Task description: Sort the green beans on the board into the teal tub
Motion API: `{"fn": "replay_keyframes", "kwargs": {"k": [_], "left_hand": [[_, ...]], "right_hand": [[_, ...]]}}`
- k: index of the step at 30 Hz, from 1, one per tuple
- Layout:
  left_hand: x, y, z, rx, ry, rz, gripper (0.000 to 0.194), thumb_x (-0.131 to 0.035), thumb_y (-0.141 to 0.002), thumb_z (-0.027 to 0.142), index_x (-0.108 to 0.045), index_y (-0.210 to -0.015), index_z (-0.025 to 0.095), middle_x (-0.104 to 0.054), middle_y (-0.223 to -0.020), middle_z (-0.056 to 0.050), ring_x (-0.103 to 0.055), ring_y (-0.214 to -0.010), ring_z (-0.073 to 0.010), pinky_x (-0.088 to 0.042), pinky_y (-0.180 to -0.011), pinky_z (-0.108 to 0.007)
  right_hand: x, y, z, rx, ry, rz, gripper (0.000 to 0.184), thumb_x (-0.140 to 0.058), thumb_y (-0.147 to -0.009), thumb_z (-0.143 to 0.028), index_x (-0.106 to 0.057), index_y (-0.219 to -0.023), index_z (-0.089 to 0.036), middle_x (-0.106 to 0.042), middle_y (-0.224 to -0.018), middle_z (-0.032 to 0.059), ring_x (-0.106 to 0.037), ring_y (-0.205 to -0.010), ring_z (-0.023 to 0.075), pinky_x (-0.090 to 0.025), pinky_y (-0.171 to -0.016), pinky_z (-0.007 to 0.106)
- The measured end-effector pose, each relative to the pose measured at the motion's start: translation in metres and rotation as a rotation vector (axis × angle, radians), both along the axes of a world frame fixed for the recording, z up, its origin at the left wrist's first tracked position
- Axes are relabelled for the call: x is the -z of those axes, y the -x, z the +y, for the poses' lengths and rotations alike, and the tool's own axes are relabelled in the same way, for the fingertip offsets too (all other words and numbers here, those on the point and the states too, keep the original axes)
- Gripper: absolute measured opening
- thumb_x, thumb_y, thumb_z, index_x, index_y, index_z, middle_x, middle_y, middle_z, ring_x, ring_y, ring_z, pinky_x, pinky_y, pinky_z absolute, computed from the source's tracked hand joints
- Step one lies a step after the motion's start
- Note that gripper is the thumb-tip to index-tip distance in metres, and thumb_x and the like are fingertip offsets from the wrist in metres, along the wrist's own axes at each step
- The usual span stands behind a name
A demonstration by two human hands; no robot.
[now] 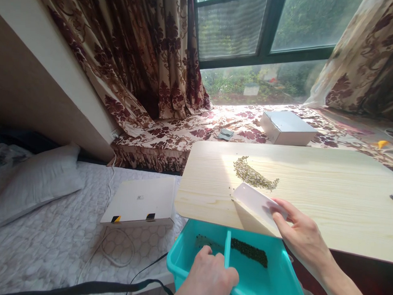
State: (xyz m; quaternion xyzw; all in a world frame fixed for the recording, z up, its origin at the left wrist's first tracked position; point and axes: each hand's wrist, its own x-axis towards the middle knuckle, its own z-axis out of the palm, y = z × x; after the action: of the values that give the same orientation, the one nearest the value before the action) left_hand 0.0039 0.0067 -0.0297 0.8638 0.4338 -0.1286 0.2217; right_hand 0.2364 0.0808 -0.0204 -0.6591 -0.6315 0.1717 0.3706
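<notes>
One tray (pixel 251 200) near bin (pixel 284 273), probably light, stiff.
Right hand (pixel 306 232) grasps its end, good hold; left hand (pixel 209 275) at bin, grip unclear.

A pale wood-grain tabletop with rounded corners (pixel 327 191) carries a curved strip of small greenish-brown grains (pixel 255 174) — a few strays beside it. On the white quilted bed (pixel 51 245) lie a flat white cardboard box (pixel 139 199), a pale grey pillow (pixel 43 183) and a thin white cable (pixel 110 260) — loosely looped.

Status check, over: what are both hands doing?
Right hand holding white scraper. Left hand at teal bin. Small seeds piled just beyond scraper; few strays near its far end.
</notes>
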Motion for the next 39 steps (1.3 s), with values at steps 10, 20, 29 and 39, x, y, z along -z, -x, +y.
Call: {"fn": "replay_keyframes", "kwargs": {"k": [10,20,29,39], "left_hand": [[-0.004,-0.001,-0.003,-0.012,-0.025,-0.001,0.035,-0.067,-0.084,0.056,-0.067,-0.087,0.021,-0.061,-0.078,-0.004,-0.058,-0.074,-0.0216,-0.043,-0.082,-0.037],[-0.006,0.0,-0.003,-0.023,-0.009,0.0,0.035,-0.07,-0.083,0.055,-0.068,-0.087,0.021,-0.061,-0.079,-0.003,-0.059,-0.075,-0.0218,-0.044,-0.085,-0.038],[0.002,0.003,-0.005,-0.044,-0.045,-0.034,0.04,-0.07,-0.08,0.061,-0.068,-0.087,0.021,-0.061,-0.078,-0.004,-0.059,-0.075,-0.0229,-0.043,-0.088,-0.04],[-0.019,0.0,-0.002,-0.068,0.041,-0.011,0.039,-0.071,-0.084,0.057,-0.07,-0.094,0.019,-0.067,-0.087,-0.007,-0.062,-0.084,-0.0264,-0.041,-0.094,-0.043]], "right_hand": [[-0.005,0.005,-0.002,0.001,0.002,-0.016,0.035,-0.051,-0.077,-0.039,-0.073,-0.101,-0.025,-0.08,-0.089,0.0029,-0.072,-0.064,0.0191,-0.057,-0.056,0.028],[-0.005,0.008,0.004,0.016,0.013,-0.063,0.038,-0.051,-0.076,-0.04,-0.073,-0.103,-0.024,-0.08,-0.086,0.0022,-0.069,-0.055,0.0171,-0.056,-0.056,0.029],[-0.004,0.017,0.007,-0.081,-0.041,-0.029,0.032,-0.052,-0.079,-0.035,-0.072,-0.102,-0.025,-0.08,-0.088,0.0016,-0.07,-0.06,0.0171,-0.057,-0.059,0.028],[-0.005,0.022,0.002,-0.075,-0.001,-0.022,0.033,-0.051,-0.079,-0.036,-0.071,-0.102,-0.025,-0.079,-0.082,0.0008,-0.068,-0.055,0.0163,-0.055,-0.055,0.027]]}}
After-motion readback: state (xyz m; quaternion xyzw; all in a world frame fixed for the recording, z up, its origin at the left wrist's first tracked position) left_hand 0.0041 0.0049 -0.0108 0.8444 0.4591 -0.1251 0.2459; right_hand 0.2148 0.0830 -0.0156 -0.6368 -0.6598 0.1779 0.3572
